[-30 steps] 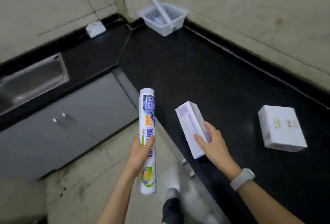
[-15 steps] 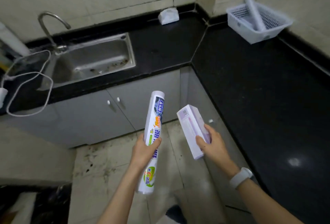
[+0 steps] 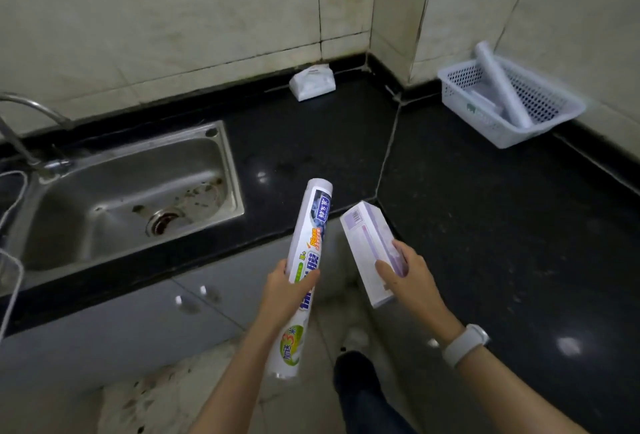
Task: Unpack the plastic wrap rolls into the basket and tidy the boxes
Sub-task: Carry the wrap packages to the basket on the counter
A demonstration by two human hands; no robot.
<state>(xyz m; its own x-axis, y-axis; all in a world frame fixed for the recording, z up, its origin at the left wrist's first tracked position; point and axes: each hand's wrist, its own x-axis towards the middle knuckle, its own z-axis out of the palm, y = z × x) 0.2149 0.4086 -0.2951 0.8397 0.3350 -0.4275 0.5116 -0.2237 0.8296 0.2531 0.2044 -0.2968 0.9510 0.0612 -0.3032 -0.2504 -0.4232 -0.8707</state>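
Fig.: head view, L to R. Far left, a steel sink (image 3: 131, 198) set in the black worktop (image 3: 485, 225); basin holds only a drain fitting w/ dark residue around it; tap (image 3: 20, 122) at its far-left edge. Against the far wall, a small white packet (image 3: 312, 83) lies on the worktop. Centre, near: left hand (image 3: 289, 295) grips a plastic wrap roll (image 3: 304, 260), printed wrapper, held roughly upright & tilted slightly right; fingers (image 3: 280, 269) closed round the roll's left side approx. mid-length, thumb across the front label, so the roll's upper part projects above the hand and its lower end below the wrist. Just right of it, apart from the roll, right hand (image 3: 410, 277) holds a pale lilac box (image 3: 370, 253), long axis tilted, barcode end far; thumb lies on the box's upper face, remaining fingers wrap its right edge, i.e. closed on the box. A white watch (image 3: 464, 345) sits on that wrist. Far right, in the corner, a white perforated basket (image 3: 550, 108) stands on the worktop; inside, one pale roll (image 3: 502, 87) leans diagonally, far end over the rim; flat pale item beneath, not identifiable.
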